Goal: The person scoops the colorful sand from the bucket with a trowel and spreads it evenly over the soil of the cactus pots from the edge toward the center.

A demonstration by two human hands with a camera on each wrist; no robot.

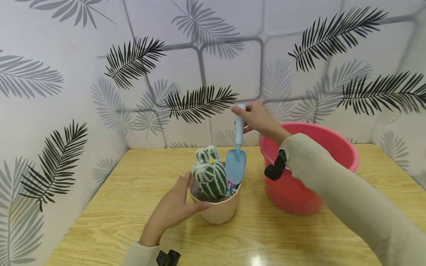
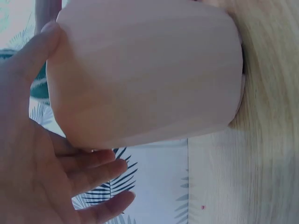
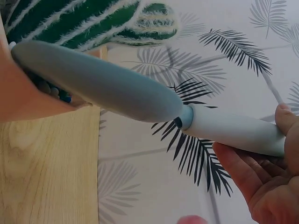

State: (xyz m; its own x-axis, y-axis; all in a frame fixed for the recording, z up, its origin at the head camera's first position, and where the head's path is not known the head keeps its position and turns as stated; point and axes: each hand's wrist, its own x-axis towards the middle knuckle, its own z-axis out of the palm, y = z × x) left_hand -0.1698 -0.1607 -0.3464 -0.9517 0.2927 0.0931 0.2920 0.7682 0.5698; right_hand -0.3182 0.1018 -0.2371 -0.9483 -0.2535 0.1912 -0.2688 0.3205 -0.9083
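A pale peach flower pot [image 1: 217,212] stands on the table with a green cactus with white fuzzy ribs [image 1: 213,177] and small coloured beads [image 1: 231,189] in it. My left hand [image 1: 176,205] holds the pot at its left side, the thumb along the front of the rim. In the left wrist view, the pot's wall [image 2: 149,74] fills much of the picture. My right hand [image 1: 257,118] grips the pale handle of a blue hand trowel [image 1: 236,166]. The trowel points down, its blade tip at the beads inside the right rim, close beside the cactus.
A red bucket [image 1: 293,195] stands right of the pot, beneath my right forearm. The wooden table [image 1: 133,192] meets a wall [image 1: 233,81] with a feather-leaf pattern at the back. A tiny red speck [image 2: 202,207] lies on the table.
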